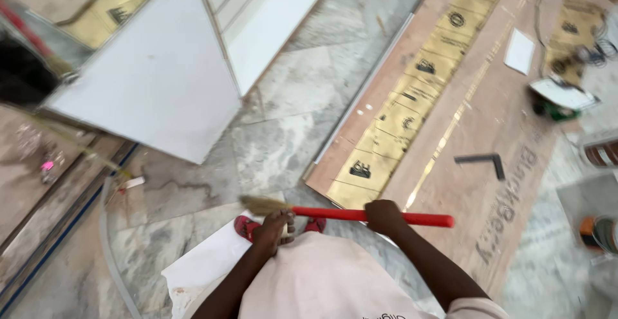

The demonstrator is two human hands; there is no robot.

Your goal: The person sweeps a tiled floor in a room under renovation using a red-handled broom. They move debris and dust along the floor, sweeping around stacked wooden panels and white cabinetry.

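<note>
Broom [360,215] held level across the body — right hand [384,216] clamped mid-handle for control, left hand [273,229] seemingly closed near the bristles at 9 o'clock.

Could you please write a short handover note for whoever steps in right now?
Right hand: closed round the red broom handle near its middle.
Left hand: on the same handle, close to the straw head.
The broom lies level in front of the body, above the dusty marble floor. A plywood sheet lies to the right, a white panel ahead.
Dust shows on the floor; sweeping remains.
</note>
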